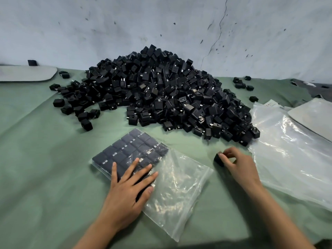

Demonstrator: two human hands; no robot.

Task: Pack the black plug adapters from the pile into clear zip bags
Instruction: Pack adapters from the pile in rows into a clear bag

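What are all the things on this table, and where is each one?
adapter pile: one, black, middle, against the wall
stray adapters: several, black, either side of the pile
filled zip bag: one, clear, front, rows of black adapters inside
single adapter: one, black, right of that bag
empty zip bags: a stack, clear, right side
flat boards: two, pale grey, far left and far right
cloth: one, green, covering the table
wall: one, pale grey, cracked, behind
left grip: one bare hand, fingers flat on the filled zip bag
right grip: one bare hand, pinching the single adapter
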